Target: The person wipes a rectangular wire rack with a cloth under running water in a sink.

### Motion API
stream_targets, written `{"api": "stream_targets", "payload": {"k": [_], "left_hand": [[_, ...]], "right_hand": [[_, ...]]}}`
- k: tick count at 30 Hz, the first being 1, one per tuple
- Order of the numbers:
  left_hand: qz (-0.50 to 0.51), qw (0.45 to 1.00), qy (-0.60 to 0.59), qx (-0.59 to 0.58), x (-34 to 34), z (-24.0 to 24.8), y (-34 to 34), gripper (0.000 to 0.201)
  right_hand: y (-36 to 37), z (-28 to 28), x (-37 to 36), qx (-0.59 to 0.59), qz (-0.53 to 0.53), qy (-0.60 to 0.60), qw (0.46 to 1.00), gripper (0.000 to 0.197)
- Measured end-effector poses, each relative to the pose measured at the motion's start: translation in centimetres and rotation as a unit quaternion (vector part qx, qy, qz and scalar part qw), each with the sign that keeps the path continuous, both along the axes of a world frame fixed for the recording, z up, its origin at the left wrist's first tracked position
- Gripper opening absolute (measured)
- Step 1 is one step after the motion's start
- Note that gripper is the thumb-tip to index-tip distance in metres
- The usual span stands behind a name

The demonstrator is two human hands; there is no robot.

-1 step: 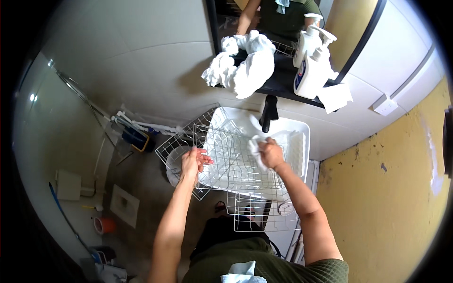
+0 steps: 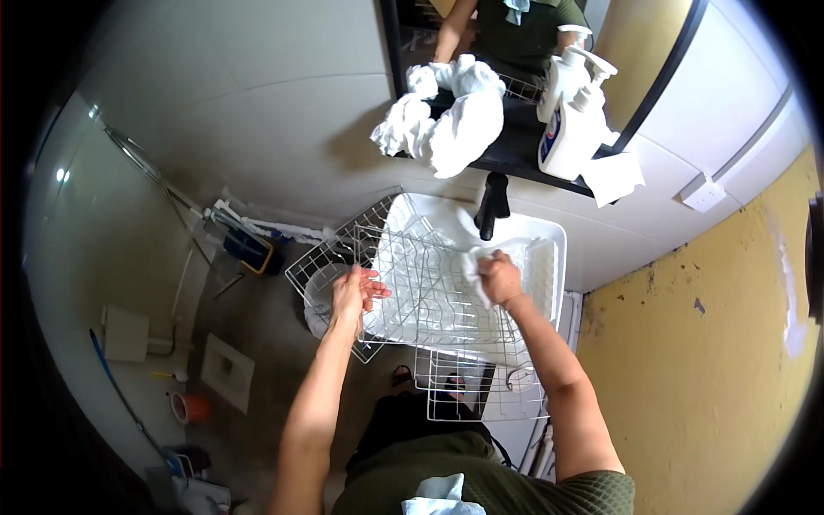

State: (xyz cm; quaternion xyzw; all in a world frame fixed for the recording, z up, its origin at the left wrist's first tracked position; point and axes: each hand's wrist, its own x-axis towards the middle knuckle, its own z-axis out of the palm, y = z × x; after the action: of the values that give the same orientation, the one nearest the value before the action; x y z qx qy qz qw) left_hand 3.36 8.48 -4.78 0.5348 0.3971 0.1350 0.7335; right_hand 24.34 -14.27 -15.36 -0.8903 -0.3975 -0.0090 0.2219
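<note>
A silvery wire rack (image 2: 446, 318) lies over the white sink (image 2: 556, 245), its front part hanging past the sink's near edge. My left hand (image 2: 354, 297) is at the rack's left side, fingers curled around its edge wires. In my right hand (image 2: 500, 276) is a bunched white cloth (image 2: 477, 273), pressed near the rack's right part. That hand is closed, and its fingertips are partly hidden. Under the rack's left end, a second wire rack (image 2: 319, 271) leans against the sink's left side. The black faucet (image 2: 492, 206) stands behind the cloth.
Above the sink, a black shelf (image 2: 515, 161) bears a crumpled white cloth bundle (image 2: 463, 129) and white pump bottles (image 2: 570, 137) before a mirror. A yellow wall (image 2: 687, 318) rises at right. A blue bucket (image 2: 249, 250) and an orange bucket (image 2: 194, 408) stand on the floor at left.
The whole view has shifted very slightly. My right hand and the cloth are a touch farther right; my left hand keeps its place on the rack.
</note>
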Motion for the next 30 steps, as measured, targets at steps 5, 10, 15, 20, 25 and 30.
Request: {"api": "stream_targets", "payload": {"k": [5,10,15,20,25,30], "left_hand": [[0.002,1.000,-0.001,-0.028,0.1,-0.4,0.7,0.045],[-0.022,0.998,0.022,-0.048,0.5,-0.8,1.2,0.043],[-0.022,0.999,0.026,-0.026,1.1,-1.9,2.4,0.041],[0.028,0.998,0.032,-0.046,0.8,-0.9,1.6,0.038],[0.018,0.999,0.022,-0.031,1.2,-1.2,1.3,0.033],[0.016,0.999,0.041,-0.029,1.3,-1.0,1.5,0.033]], "right_hand": [[0.0,2.1,-0.7,-0.102,-0.090,0.001,0.991,0.021],[2.6,10.0,-5.2,0.110,0.038,-0.025,0.993,0.039],[7.7,13.0,-9.2,0.072,0.243,-0.103,0.962,0.047],[4.3,9.8,-7.0,-0.009,0.272,-0.128,0.954,0.035],[1.0,8.2,-4.6,-0.045,0.280,-0.213,0.935,0.028],[2.4,11.4,-5.9,-0.012,0.161,-0.088,0.983,0.038]]}}
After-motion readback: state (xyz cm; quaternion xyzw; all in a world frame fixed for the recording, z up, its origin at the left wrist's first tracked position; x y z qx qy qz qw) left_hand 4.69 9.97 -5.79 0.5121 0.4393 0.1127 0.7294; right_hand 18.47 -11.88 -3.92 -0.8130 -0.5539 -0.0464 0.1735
